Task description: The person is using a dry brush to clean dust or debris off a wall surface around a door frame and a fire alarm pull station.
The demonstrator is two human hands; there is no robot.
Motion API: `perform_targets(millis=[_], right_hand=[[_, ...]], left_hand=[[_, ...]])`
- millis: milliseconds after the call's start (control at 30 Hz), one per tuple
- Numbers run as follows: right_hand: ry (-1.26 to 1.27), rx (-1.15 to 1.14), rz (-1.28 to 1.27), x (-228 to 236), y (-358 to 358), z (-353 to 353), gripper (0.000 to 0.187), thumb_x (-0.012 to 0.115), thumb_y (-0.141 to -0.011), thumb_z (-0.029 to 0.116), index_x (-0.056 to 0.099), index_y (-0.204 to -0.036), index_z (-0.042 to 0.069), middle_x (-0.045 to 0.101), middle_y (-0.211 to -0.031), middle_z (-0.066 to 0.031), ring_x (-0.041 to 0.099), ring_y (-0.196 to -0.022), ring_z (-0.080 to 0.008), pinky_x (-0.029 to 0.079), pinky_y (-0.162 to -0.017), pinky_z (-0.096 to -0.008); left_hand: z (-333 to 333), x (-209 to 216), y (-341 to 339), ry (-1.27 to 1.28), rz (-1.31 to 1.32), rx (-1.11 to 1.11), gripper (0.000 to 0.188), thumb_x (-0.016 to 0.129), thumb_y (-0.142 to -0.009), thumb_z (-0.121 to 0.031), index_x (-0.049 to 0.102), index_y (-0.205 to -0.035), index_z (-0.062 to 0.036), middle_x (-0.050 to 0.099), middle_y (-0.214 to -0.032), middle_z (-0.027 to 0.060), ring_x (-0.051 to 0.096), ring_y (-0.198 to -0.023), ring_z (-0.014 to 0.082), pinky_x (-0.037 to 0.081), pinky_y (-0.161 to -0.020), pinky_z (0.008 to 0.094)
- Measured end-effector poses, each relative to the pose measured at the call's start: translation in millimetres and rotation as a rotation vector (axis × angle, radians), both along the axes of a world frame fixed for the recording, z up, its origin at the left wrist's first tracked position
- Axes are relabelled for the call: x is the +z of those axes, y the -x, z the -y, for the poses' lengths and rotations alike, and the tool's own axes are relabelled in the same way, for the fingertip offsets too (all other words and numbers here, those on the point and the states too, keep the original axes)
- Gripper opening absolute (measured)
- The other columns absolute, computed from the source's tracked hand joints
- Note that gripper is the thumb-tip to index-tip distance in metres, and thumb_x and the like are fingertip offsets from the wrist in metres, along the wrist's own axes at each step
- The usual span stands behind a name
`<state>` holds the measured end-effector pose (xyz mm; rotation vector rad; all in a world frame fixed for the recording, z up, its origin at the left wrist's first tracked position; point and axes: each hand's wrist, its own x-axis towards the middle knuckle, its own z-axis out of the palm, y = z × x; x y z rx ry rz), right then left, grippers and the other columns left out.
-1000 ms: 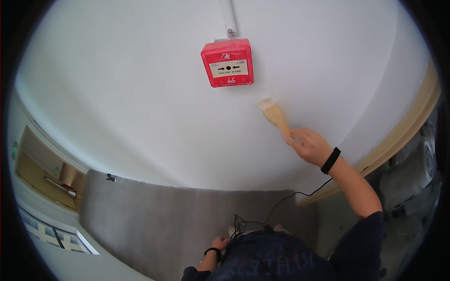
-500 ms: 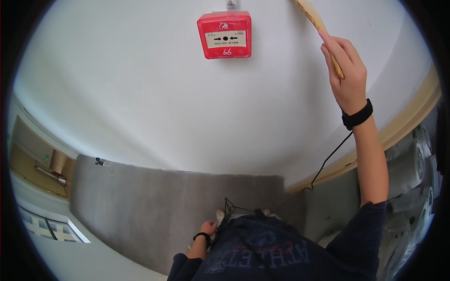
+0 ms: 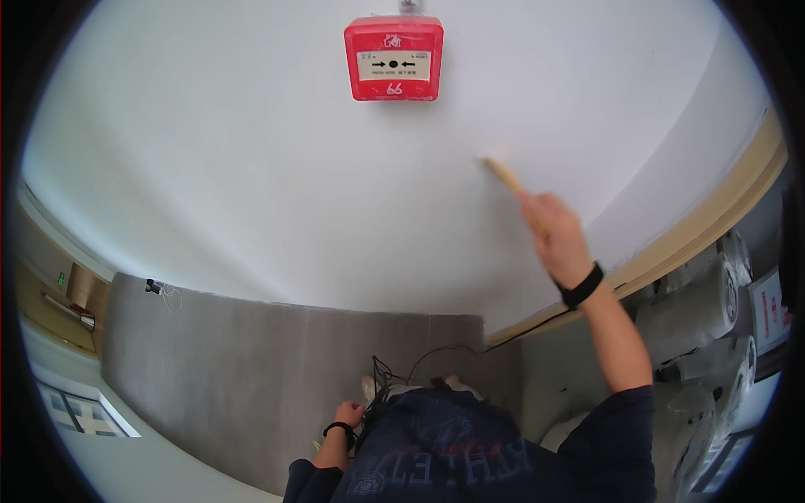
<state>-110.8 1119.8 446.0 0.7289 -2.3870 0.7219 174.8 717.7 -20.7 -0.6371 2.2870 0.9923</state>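
My right hand [image 3: 555,230] is raised before the white wall [image 3: 277,168], closed around the wooden handle of a paintbrush [image 3: 503,173]. Its pale head points up and left at the wall, below and right of the red fire alarm call point [image 3: 392,60]. Motion blurs the bristles, so I cannot make out exactly how they meet the wall. Low beside my body, my left hand [image 3: 350,412] has its fingers curled in. What it holds, if anything, is hidden; a small yellow-green bit [image 3: 317,445] shows by that wrist. Both wrists wear black bands.
A black cable [image 3: 537,324] runs from my right wrist toward my body. Wrapped rolls [image 3: 692,306] stand at the right, beyond a wooden trim edge [image 3: 671,243]. Grey floor [image 3: 226,360] lies below the wall, with a small black device [image 3: 153,287] at its far left.
My right hand has swept down and left with the paintbrush, from high on the right to below the call point. My left hand stays low at my side. The view has shifted slightly.
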Motion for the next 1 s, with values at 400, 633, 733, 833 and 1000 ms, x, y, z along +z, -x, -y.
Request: perform_targets(millis=[400, 633, 733, 833, 1000], right_hand=[[-0.146, -0.071, -0.354, 15, 12, -20, 0.027, 0.057, -0.086, -0.003, 0.062, -0.113, 0.002, 0.062, -0.091, -0.0144, 0.061, -0.079, -0.0306, 0.05, -0.07, -0.0367], [-0.105, 0.047, 0.148, 9, 6, -28, 0.017, 0.06, -0.088, 0.004, 0.065, -0.104, 0.0, 0.057, -0.079, -0.0152, 0.057, -0.073, -0.0299, 0.047, -0.067, -0.0339], [0.128, -0.019, 0.021, 105, 12, -44, 0.022, 0.055, -0.094, 0.006, 0.064, -0.112, -0.003, 0.064, -0.086, -0.0075, 0.058, -0.08, -0.0148, 0.048, -0.077, -0.0272], [0.175, -0.015, -0.365, 178, 23, -68, 0.026, 0.053, -0.097, 0.01, 0.064, -0.119, -0.001, 0.067, -0.095, -0.0081, 0.063, -0.087, -0.015, 0.05, -0.076, -0.0276], [-0.107, -0.274, -0.738, 167, 33, -47, 0.025, 0.06, -0.089, 0.006, 0.062, -0.115, 0.004, 0.066, -0.093, -0.012, 0.064, -0.081, -0.0252, 0.051, -0.07, -0.0312]], left_hand=[[-13, 18, 15, 0.0, -0.036, -0.019, 0.03, 0.062, -0.078, -0.028, 0.069, -0.088, -0.001, 0.069, -0.086, 0.0187, 0.067, -0.086, 0.0324, 0.051, -0.081, 0.0402], [-10, 14, 12, 0.0, -0.029, -0.022, 0.03, 0.062, -0.077, -0.028, 0.07, -0.089, -0.0011, 0.069, -0.084, 0.0191, 0.067, -0.086, 0.0329, 0.051, -0.081, 0.0403], [-7, 8, 9, 0.017, -0.031, -0.049, 0.031, 0.062, -0.077, -0.028, 0.07, -0.088, -0.001, 0.069, -0.086, 0.0194, 0.067, -0.088, 0.034, 0.051, -0.081, 0.041], [-9, 7, 15, 0.044, -0.035, -0.074, 0.031, 0.062, -0.077, -0.029, 0.07, -0.088, -0.0011, 0.069, -0.087, 0.0199, 0.066, -0.088, 0.035, 0.051, -0.082, 0.0416], [-8, 3, 20, 0.036, -0.043, -0.075, 0.03, 0.061, -0.078, -0.029, 0.07, -0.088, -0.0017, 0.069, -0.086, 0.0205, 0.066, -0.087, 0.0357, 0.051, -0.081, 0.0424]])
